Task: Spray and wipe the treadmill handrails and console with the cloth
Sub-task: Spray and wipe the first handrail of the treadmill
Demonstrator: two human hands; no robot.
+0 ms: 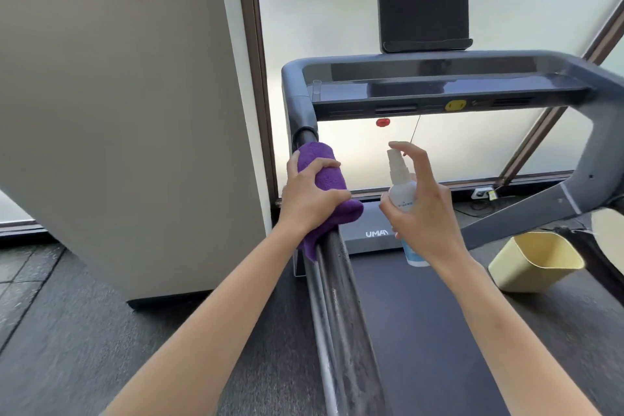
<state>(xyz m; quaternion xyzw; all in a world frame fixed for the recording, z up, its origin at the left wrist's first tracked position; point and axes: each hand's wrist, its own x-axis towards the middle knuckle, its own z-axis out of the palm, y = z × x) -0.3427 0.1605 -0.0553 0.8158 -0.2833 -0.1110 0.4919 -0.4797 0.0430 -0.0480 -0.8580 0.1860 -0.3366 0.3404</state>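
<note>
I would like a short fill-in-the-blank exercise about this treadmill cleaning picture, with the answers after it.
1. The left hand presses a cloth of ____ colour around the handrail.
2. The right hand holds a spray ____.
3. The yellow bin stands to the ____ of the treadmill belt.

Answers: purple; bottle; right

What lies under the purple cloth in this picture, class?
The purple cloth is wrapped over the left handrail, with the left hand gripping it. The dark rail shows above and below the cloth; the stretch beneath is covered, so its state cannot be seen.
</note>
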